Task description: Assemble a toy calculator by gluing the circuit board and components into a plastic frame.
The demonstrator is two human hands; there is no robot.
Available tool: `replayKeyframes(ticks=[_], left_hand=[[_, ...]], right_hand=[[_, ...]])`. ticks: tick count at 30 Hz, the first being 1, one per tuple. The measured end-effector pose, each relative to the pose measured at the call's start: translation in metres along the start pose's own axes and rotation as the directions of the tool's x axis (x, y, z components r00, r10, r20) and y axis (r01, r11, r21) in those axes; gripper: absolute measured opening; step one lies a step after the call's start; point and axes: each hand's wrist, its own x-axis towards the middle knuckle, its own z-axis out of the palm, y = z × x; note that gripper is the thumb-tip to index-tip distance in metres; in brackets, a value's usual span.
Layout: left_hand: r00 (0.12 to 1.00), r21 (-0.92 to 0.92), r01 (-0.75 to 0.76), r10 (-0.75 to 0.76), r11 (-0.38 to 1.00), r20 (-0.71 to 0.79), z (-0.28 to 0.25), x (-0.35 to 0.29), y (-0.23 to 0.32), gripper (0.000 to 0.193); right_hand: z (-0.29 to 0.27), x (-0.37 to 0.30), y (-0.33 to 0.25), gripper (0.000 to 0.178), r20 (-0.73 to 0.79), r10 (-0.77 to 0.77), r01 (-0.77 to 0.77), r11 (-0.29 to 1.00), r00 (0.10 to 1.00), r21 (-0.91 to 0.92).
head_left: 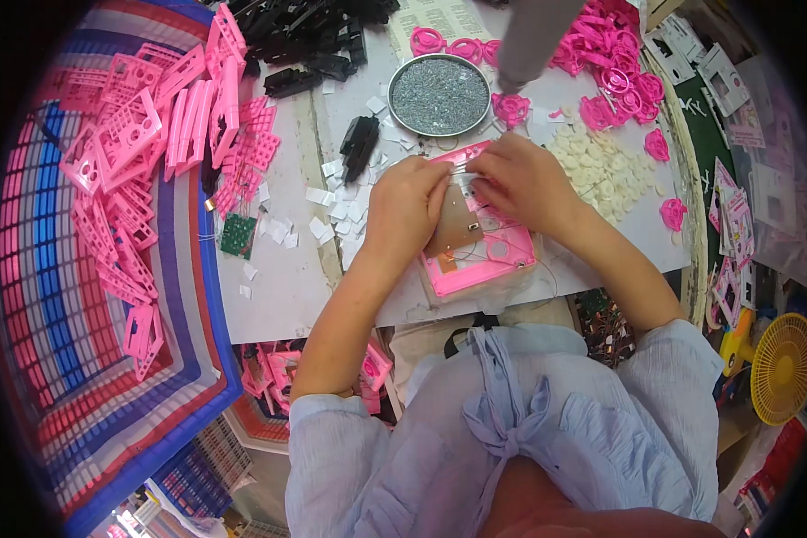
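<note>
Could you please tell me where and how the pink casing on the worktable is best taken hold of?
I would suggest gripping the pink casing by the outer edges at its near end, coming from the wearer's side. It lies with its open frame upward and that end uncovered, while the left hand and right hand crowd the far end.
</note>
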Motion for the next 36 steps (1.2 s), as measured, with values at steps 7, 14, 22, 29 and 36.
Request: replayKeyframes(ticks=[7,14,22,29,36], left_hand=[[0.957,-0.183,0.285,-0.291,0.941,-0.003,-0.002,-0.002,0.011,0.013],[0.994,-0.135,0.083,-0.091,0.987,-0.058,-0.001,-0.009,-0.001,0.01],[1.0,-0.04,-0.005,0.006,0.999,0.011,-0.002,-0.003,-0.003,0.011],[0.932,0.095,-0.238,0.2,0.967,0.301,-0.006,0.029,0.007,0.009],[0.8,0.312,-0.444,0.215,0.84,0.56,0.011,0.044,0.024,0.013]], right_hand=[[0.004,0.014,-0.002,0.018,0.052,0.001,0.007,0.986,0.999,-0.167],[0.0,0.03,-0.007,0.012,0.097,-0.007,0.015,0.997,0.995,-0.078],[-0.006,0.005,-0.032,0.01,0.275,-0.161,0.24,0.929,0.948,-0.283],[-0.005,-0.026,-0.033,0.014,0.051,-0.059,0.066,0.987,0.997,-0.148],[-0.011,-0.021,-0.038,0.015,-0.033,-0.023,0.019,0.995,0.999,-0.094]])
